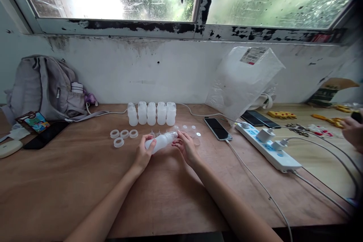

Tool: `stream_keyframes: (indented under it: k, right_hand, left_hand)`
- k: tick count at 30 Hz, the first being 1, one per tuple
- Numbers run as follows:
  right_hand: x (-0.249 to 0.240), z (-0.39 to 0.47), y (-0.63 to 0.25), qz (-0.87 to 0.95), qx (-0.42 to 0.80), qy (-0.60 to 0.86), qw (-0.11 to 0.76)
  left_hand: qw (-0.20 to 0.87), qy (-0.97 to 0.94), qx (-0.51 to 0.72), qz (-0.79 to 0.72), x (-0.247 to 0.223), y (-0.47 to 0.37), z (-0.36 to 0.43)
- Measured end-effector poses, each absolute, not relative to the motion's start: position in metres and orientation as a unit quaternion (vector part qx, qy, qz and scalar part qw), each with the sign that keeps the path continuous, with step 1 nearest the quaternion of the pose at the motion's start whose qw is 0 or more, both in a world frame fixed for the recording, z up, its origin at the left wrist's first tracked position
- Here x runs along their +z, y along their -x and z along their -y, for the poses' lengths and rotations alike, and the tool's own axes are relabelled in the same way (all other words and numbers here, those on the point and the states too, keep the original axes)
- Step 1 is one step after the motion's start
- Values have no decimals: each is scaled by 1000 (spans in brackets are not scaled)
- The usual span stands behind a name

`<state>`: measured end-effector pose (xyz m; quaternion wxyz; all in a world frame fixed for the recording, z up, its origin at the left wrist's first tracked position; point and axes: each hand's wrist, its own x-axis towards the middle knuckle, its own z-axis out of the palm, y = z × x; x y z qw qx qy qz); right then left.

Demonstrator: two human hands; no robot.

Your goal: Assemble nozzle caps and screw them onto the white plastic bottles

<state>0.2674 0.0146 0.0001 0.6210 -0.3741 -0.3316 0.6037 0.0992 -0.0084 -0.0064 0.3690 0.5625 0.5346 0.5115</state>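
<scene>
A frosted white baby bottle (159, 143) lies tilted between my hands, its clear cap end (172, 135) pointing right and slightly up. My left hand (144, 152) is wrapped round the bottle's body. At the other end, the thumb and fingertips of my right hand (185, 146) pinch the clear cap, with the lower fingers loosely curled. Just behind the bottle are a few clear teats (152, 133), partly hidden. White screw rings (119, 142) lie in a group to the left. Several clear caps (194, 127) rest behind and beside my right hand.
Several frosted bottles (151, 114) stand in a row near the wall. A phone (217, 128) on a cable and a power strip (268, 147) lie to the right. Behind them leans a plastic bag (241, 83). A backpack (47, 87) sits left; another person's hand (353, 132) shows far right.
</scene>
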Motion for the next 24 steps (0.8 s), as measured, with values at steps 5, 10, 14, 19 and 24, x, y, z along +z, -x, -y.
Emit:
stream_keyframes:
  k: [5, 10, 14, 19, 24]
  right_hand:
    - [0, -8, -265, 380, 587, 393, 597]
    - [10, -3, -263, 482, 490, 406, 602]
    - [44, -17, -274, 545, 346, 427, 633]
    - [88, -73, -312, 515, 175, 503, 672]
    - [78, -137, -327, 521, 47, 592, 613]
  left_hand:
    - [298, -645, 499, -496, -9, -101, 10]
    - [248, -705, 463, -475, -16, -107, 12]
    - [236, -688, 487, -484, -20, -106, 10]
    - [188, -688, 500, -490, -25, -99, 2]
    - [175, -685, 502, -497, -26, -95, -4]
